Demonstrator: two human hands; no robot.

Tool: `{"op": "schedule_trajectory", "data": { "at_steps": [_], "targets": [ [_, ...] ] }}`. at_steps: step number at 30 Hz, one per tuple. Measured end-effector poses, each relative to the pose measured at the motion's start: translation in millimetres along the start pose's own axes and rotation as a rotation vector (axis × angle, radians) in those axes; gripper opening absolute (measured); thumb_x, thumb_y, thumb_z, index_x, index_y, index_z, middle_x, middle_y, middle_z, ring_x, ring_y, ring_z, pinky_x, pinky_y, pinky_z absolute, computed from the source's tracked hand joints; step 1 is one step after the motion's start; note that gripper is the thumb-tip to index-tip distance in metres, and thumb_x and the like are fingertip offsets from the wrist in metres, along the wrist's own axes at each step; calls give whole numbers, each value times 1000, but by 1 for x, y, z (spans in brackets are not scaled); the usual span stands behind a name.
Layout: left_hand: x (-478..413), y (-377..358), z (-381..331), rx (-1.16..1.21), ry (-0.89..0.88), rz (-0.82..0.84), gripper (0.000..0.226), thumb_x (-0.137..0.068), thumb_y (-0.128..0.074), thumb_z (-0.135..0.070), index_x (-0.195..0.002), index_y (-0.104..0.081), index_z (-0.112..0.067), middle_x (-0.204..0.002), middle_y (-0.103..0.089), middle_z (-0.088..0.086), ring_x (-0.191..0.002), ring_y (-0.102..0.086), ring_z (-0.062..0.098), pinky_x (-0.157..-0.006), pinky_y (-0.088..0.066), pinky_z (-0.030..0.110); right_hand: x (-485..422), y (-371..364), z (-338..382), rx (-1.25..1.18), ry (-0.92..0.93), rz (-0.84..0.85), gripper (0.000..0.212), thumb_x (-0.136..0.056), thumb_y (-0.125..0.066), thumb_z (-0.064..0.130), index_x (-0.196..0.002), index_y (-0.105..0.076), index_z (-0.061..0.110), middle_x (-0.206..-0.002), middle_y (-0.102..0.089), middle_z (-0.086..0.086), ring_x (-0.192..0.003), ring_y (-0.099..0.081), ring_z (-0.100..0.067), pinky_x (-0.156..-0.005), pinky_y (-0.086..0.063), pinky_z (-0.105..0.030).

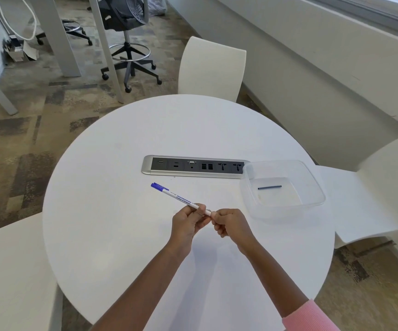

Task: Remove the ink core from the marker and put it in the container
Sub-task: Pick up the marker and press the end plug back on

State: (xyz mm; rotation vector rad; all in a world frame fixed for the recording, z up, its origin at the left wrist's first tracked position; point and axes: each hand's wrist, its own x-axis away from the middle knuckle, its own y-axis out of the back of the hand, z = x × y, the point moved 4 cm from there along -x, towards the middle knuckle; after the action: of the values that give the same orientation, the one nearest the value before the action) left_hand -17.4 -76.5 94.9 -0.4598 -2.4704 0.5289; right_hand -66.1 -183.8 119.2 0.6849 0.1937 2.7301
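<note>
The table (131, 237) is round and white, with a silver socket strip (158, 166) recessed near its centre. A clear plastic container (318, 190) stands on the table at the strip's right end, overlapping it. A dark ink core (269, 187) lies flat on the container's floor.

Above the table's near half:
- The left hand (186, 224) grips the white marker (181, 197), fingers curled round the barrel. The blue cap points up and to the left.
- The right hand (232, 226) pinches the marker's rear end.

White chairs (211, 68) surround the table. A black office chair (126, 22) stands on patterned carpet (14, 144) beyond.
</note>
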Motion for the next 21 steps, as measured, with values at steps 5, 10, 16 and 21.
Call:
{"op": "schedule_trajectory", "data": {
  "at_steps": [5, 10, 16, 21],
  "targets": [
    [-1, 2, 2, 23, 20, -23, 13, -88, -58, -9, -80, -62, 1, -64, -67, 5, -54, -64, 10, -62, -56, 17, 1, -6, -3, -62, -51, 48, 40, -93, -46, 16, -55, -57, 16, -55, -50, -1, -45, -44, -9, -47, -38, -16],
    [-2, 6, 5, 56, 40, -93, 15, -87, -60, -12, -77, -62, -1, -59, -68, 3, -58, -66, 12, -64, -57, 17, 7, -9, -3, 421, 233, -168, 9, -91, -49, 24, -87, -52, 16, -66, -53, 2, -61, -50, -13, -55, -37, -20],
    [-1, 7, 6, 44, 63, -124, 17, -86, -62, -16, -76, -63, -3, -56, -68, 1, -52, -64, 7, -59, -56, 16, 11, -10, 0, 780, 499, -304, 19, -94, -43, 23, -99, -55, 9, -84, -59, -8, -75, -54, -25, -59, -42, -34],
    [0, 6, 5, 69, 66, -95, 18, -88, -59, -15, -74, -62, -2, -54, -67, 1, -51, -64, 7, -58, -56, 16, 11, -11, 3, 817, 637, -330, 39, -87, -33, 35, -80, -60, 9, -67, -58, -9, -59, -55, -26, -43, -40, -33]
  ]
}}
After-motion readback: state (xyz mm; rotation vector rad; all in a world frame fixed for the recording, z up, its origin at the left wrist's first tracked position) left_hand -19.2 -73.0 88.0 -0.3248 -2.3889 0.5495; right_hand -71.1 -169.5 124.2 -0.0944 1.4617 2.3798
